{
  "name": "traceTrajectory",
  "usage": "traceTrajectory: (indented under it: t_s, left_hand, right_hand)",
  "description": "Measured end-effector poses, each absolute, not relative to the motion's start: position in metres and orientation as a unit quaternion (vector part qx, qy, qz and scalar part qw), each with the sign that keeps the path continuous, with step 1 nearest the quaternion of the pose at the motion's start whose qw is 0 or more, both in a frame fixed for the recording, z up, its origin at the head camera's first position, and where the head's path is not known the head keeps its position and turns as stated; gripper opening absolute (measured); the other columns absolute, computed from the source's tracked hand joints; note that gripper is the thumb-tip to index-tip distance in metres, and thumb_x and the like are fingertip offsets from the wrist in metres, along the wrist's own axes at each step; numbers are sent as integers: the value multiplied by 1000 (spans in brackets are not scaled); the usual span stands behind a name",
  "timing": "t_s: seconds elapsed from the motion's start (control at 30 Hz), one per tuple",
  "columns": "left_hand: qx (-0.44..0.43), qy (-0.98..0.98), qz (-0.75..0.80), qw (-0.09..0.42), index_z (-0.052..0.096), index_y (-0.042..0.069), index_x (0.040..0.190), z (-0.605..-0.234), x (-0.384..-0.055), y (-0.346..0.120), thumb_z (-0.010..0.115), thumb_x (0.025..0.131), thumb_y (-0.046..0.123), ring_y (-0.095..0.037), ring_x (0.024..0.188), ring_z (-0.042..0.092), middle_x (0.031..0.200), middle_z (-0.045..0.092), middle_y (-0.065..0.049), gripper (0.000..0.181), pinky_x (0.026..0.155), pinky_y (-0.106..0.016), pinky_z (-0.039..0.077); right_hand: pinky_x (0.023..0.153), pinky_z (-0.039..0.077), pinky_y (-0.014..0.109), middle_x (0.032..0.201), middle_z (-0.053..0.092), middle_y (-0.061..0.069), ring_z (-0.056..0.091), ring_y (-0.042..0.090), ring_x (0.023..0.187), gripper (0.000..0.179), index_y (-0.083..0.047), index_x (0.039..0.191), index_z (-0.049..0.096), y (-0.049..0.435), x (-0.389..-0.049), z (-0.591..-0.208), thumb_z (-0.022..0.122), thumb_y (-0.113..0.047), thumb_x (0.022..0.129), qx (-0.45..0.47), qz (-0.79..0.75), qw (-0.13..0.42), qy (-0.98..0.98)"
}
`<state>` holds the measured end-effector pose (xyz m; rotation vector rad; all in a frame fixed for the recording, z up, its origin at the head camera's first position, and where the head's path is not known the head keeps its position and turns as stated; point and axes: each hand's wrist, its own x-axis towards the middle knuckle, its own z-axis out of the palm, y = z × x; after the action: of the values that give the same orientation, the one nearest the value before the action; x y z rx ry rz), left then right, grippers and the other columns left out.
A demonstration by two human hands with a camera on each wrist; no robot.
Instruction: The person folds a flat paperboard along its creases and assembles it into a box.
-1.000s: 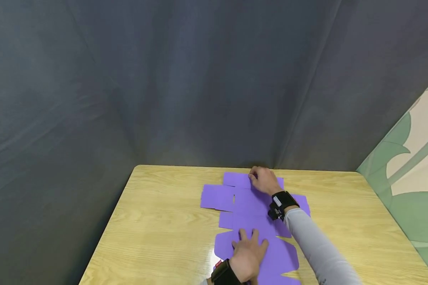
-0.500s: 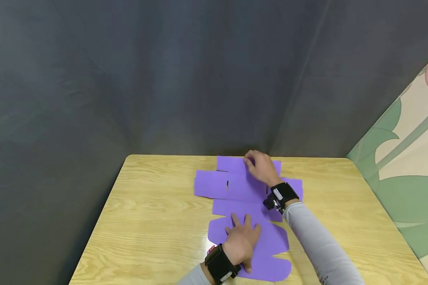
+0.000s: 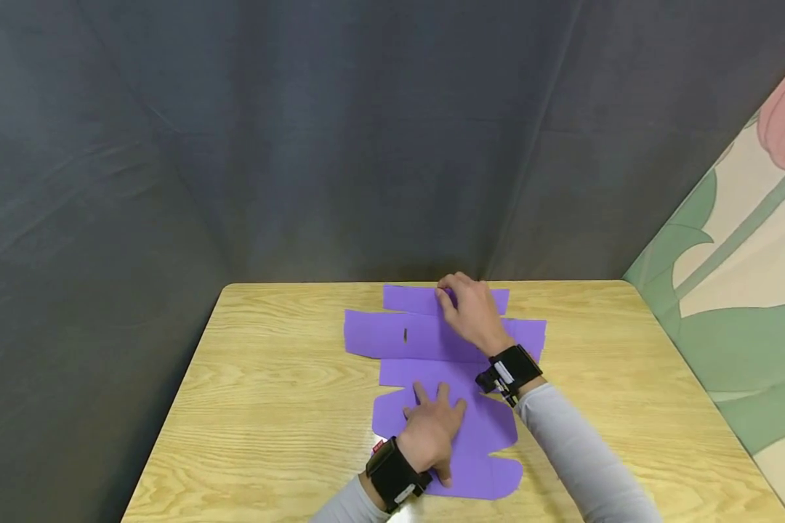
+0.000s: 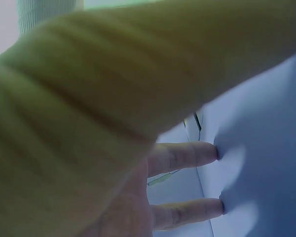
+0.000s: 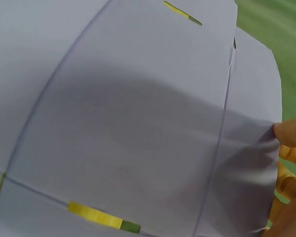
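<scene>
Label (image 3: 378, 445), red, illegible, near left hand (image 3: 428, 434) on purple cardboard sheet (image 3: 454, 372).

No text, number or brand can be read; any marking on the small red tag (image 3: 378, 446) beside the left wristband (image 3: 389, 473) cannot be deciphered.

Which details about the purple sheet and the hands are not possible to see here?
- Head view: part of the purple sheet under the left hand, covered by it.
- Right wrist view: most of the right hand, cut off by the right edge.
- Head view: the red tag's print, too small.
</scene>
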<state>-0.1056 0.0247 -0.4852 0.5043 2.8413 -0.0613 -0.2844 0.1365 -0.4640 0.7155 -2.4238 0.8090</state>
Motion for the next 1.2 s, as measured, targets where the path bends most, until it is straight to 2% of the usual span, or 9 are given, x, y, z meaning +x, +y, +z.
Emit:
traceTrajectory:
  t_s: [0.27,0.5,0.77,1.0,1.2]
  left_hand:
    - [173,975,-25,135,55,31,147,-483,-105,25,110,34,51,-56,142,47,151,47,-11,128,84,-59,64]
    - [168,976,-22,138,52,34,155,-483,-103,21,110,35,52,-57,144,44,155,45,-10,135,86,-59,64]
    - [162,977,-40,134,54,38,151,-485,-95,22,110,30,54,-54,143,45,157,45,-4,134,82,-55,64]
    - [161,977,-41,131,56,38,145,-488,-95,23,110,28,53,-52,141,47,154,45,-3,130,80,-55,65]
    - [163,977,-49,131,55,38,147,-486,-99,23,110,29,55,-51,142,47,156,45,-2,131,80,-55,65]
  right_hand:
    - [79,47,48,97,78,10,73,33,92,11,-7,102,74,133,-261,-466,70,-17,101,260,288,293,-874]
    - [78,46,47,95,78,11,72,34,89,16,-7,102,76,123,-237,-466,68,-20,103,255,276,323,-868]
    - [78,44,45,93,76,9,71,32,91,14,-6,101,77,123,-216,-471,70,-18,102,257,280,338,-861]
    - [81,47,47,93,74,8,69,32,89,13,-7,100,77,127,-207,-470,71,-18,102,263,275,321,-867]
    - [78,52,49,91,77,9,72,32,83,17,-6,100,79,128,-205,-464,72,-22,101,267,245,339,-868]
